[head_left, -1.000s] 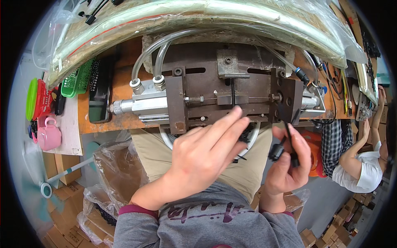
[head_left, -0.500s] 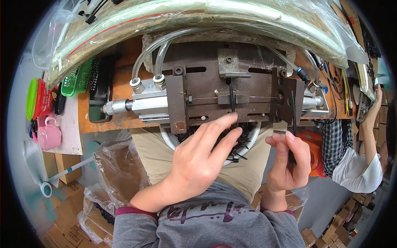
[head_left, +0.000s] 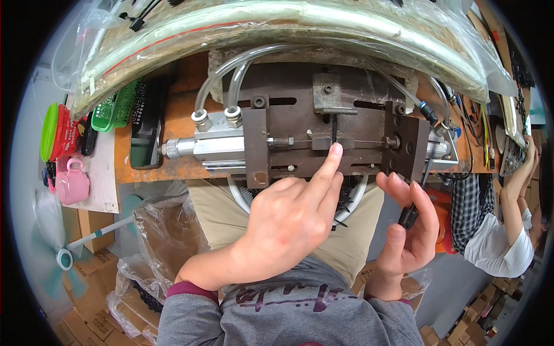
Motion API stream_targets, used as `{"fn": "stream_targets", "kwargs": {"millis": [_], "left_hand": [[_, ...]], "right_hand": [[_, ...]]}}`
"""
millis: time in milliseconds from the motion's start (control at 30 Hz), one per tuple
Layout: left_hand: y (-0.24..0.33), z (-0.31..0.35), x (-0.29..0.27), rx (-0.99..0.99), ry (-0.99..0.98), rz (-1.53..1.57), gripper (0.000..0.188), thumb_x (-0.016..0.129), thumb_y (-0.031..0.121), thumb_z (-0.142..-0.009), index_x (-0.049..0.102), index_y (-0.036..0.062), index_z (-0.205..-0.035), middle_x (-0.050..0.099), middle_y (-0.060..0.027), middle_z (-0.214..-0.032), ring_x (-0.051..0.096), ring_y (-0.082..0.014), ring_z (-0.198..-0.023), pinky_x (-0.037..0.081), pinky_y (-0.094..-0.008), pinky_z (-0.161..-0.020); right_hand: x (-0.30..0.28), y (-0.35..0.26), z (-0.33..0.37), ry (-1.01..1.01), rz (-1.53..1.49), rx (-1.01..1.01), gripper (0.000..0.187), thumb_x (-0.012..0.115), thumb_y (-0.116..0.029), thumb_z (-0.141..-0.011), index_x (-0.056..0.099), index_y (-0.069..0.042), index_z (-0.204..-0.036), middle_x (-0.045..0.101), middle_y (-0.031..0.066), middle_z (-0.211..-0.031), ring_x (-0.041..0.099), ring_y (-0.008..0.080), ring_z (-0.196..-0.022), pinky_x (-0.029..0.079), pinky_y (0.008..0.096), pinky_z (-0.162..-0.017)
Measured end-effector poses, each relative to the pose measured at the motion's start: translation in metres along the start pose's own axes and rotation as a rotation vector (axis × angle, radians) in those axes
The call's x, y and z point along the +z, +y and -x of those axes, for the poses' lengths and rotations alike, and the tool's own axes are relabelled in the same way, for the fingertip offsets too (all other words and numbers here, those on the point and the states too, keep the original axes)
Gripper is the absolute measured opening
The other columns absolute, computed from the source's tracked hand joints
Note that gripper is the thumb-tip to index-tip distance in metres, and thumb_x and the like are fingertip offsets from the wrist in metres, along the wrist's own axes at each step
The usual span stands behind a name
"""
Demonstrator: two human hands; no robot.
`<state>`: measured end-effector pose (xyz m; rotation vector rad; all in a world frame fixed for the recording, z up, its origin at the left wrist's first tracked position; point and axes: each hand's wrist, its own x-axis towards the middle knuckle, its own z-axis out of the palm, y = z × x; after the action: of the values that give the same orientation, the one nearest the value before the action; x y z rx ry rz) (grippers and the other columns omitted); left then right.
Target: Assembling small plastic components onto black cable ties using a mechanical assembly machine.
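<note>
Orange-brown wooden bench [head_left: 180,124] runs across in front of me, long plastic-wrapped bundle [head_left: 300,27] along its far side. Dark metal fixture [head_left: 288,124] on the bench, straight ahead. Co-worker [head_left: 502,245] in a white top off to my right, arms raised. White-rimmed round container [head_left: 240,195] sits at my lap under the fixture's near edge, black pieces [head_left: 346,199] inside, partly hidden by my left hand [head_left: 291,216]. That hand is palm down, index stretched forward, other fingers bent below; thumb hidden, so can't tell if it pinches anything. My right hand [head_left: 411,245] is half-curled, palm up, right of the fixture, loosely holding a small black part [head_left: 407,218]; a thin strip rises from there toward the fixture's right block. Silver cylinder [head_left: 219,149] on the fixture's left side, clear tubes [head_left: 234,86] above it. Pink mug [head_left: 73,185] far left. Black strip [head_left: 334,128] stands lengthwise mid-fixture, crossing the small center block; my left index fingertip is at its near end, contact unclear.
</note>
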<state>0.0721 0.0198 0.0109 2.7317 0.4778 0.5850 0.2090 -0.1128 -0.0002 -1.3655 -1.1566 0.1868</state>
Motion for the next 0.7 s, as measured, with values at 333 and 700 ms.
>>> {"fn": "stream_targets", "kwargs": {"millis": [333, 700], "left_hand": [[-0.073, -0.050, -0.081, -0.062, 0.660, -0.072, 0.020, 0.072, -0.003, -0.082, 0.072, -0.0019, -0.102, 0.073, -0.0109, -0.103, 0.068, -0.0162, -0.093, 0.053, -0.0264, -0.085], [-0.174, -0.090, -0.118, -0.459, 0.347, -0.384, 0.032, 0.071, 0.021, -0.087, 0.071, 0.0123, -0.118, 0.074, -0.0108, -0.098, 0.070, -0.0167, -0.089, 0.053, -0.0313, -0.080]], "right_hand": [[0.005, 0.004, -0.009, -0.287, 0.416, -0.090, 0.031, 0.081, 0.000, -0.065, 0.069, 0.000, -0.094, 0.067, 0.0163, -0.107, 0.065, 0.0277, -0.092, 0.054, 0.0342, -0.074], [0.028, 0.006, -0.033, -0.427, 0.675, -0.231, 0.017, 0.070, -0.001, -0.073, 0.067, 0.003, -0.090, 0.065, 0.0209, -0.122, 0.062, 0.0187, -0.064, 0.051, 0.0310, -0.071]]}}
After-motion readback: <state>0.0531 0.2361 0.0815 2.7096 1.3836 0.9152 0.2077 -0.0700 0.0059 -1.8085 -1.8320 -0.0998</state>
